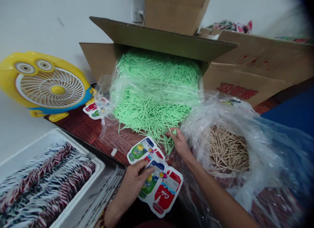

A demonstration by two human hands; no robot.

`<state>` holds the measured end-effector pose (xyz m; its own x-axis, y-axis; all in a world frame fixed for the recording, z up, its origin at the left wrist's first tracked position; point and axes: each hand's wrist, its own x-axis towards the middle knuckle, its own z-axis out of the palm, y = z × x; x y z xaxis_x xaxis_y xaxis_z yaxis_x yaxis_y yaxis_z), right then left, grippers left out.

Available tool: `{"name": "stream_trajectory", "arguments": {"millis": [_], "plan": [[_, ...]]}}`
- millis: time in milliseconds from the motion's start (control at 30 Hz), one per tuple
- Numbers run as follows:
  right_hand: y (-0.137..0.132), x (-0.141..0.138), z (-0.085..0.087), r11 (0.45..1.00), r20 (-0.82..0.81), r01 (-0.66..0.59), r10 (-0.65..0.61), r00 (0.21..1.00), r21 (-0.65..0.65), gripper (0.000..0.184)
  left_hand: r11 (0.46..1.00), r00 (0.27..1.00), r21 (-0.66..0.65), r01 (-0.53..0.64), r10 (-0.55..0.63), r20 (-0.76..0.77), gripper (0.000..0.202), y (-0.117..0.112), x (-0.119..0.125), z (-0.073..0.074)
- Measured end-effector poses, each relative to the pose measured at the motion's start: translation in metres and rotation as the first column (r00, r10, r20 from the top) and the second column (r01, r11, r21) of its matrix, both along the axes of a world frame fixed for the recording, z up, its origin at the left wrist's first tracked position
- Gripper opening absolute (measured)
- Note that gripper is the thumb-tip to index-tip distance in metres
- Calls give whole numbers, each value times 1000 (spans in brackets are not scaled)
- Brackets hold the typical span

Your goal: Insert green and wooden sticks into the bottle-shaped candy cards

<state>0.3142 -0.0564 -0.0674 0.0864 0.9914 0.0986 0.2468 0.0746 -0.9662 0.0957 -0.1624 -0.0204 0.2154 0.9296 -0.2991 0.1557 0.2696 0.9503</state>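
My left hand pinches a flat printed packet with Sprite and Cola drink pictures on it, its thumb on the front. A second packet of the same print lies on the table just beyond, partly covered by the held one. My right hand is at the front edge of a big heap of thin green sticks, its fingers closed around a few of them. The heap spills from a clear plastic bag inside an open cardboard box tipped toward me.
Tan sticks lie in a clear plastic bag at the right. At lower left, a white bin holds rows of packed packets. A yellow fan stands at the table's left end. Another cardboard box is behind, at the right.
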Motion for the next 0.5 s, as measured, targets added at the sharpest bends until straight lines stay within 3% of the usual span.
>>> {"name": "stream_trajectory", "arguments": {"millis": [167,300,500], "plan": [[-6,-4,6,1000,-6,-13,13,1000,-10,12,1000,1000,19,4,-3,-12,31,-2,1,-1],[-9,-6,14,999,-64,26,-23,998,45,18,1000,1000,-7,6,-6,-20,32,-4,1,-1],[-7,-7,-4,999,56,-48,49,997,-25,16,1000,1000,-25,13,-13,-13,32,-6,2,0]]}}
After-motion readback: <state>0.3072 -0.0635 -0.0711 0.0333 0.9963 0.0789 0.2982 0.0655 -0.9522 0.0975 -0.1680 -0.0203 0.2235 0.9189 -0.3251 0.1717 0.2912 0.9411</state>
